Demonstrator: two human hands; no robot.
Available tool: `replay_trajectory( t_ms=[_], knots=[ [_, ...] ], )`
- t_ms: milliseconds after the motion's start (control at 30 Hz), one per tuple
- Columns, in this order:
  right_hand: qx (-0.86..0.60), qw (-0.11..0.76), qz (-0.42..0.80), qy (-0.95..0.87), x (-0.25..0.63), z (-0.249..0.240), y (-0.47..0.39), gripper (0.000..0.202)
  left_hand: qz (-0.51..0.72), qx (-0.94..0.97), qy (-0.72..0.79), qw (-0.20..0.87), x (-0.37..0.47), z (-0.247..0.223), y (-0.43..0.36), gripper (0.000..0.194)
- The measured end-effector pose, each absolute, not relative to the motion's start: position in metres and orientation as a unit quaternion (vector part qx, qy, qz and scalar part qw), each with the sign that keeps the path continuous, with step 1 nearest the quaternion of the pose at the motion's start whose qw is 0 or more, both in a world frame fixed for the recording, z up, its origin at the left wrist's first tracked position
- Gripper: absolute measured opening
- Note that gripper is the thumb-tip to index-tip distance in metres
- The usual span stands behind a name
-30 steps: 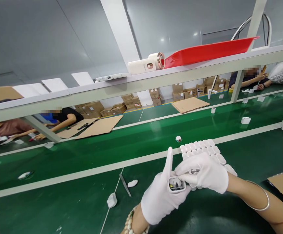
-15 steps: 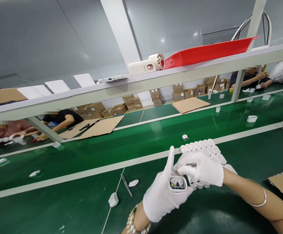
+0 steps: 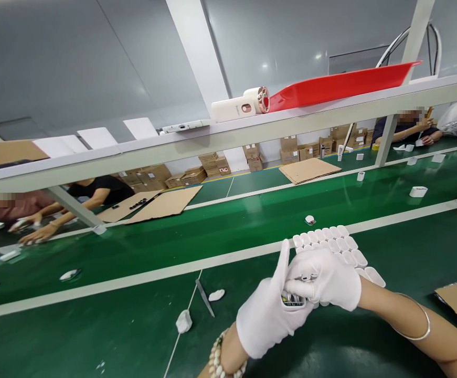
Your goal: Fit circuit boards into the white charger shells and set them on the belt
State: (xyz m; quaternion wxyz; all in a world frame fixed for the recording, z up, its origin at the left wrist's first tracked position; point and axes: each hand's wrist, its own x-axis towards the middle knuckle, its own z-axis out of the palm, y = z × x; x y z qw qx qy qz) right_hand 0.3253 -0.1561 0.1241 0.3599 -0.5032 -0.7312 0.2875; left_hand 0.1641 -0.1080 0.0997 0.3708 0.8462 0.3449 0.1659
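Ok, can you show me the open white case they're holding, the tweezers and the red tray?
Open white case (image 3: pixel 294 308): head view, front rim.
Tweezers (image 3: pixel 205 298): head view, middle.
Red tray (image 3: pixel 342 86): head view, side wall.

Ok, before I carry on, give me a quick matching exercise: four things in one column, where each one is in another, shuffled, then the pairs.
Things
1. Tray
2. Casing
3. Bangle
4. Beads

Places
A. Around the left wrist
B. On the shelf
C. In the left hand, parts showing inside
D. Around the right arm

Pairs: 1-B, 2-C, 3-D, 4-A
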Motion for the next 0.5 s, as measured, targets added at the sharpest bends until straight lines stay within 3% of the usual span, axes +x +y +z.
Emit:
replay_trajectory(
  t_ms=[200, 300, 500],
  knots=[
    [-0.586, 0.321, 0.259, -0.697, 0.363, 0.127, -0.106, 0.031, 0.197, 0.824, 0.315, 0.428, 0.163, 0.109, -0.11, 0.115],
    [-0.69, 0.278, 0.223, -0.629, 0.404, 0.123, -0.055, 0.022, 0.226, 0.819, 0.301, 0.432, 0.158, 0.113, -0.112, 0.116],
    [-0.8, 0.231, 0.154, -0.532, 0.435, 0.107, -0.03, 0.03, 0.235, 0.814, 0.284, 0.449, 0.148, 0.114, -0.109, 0.118]
  ],
)
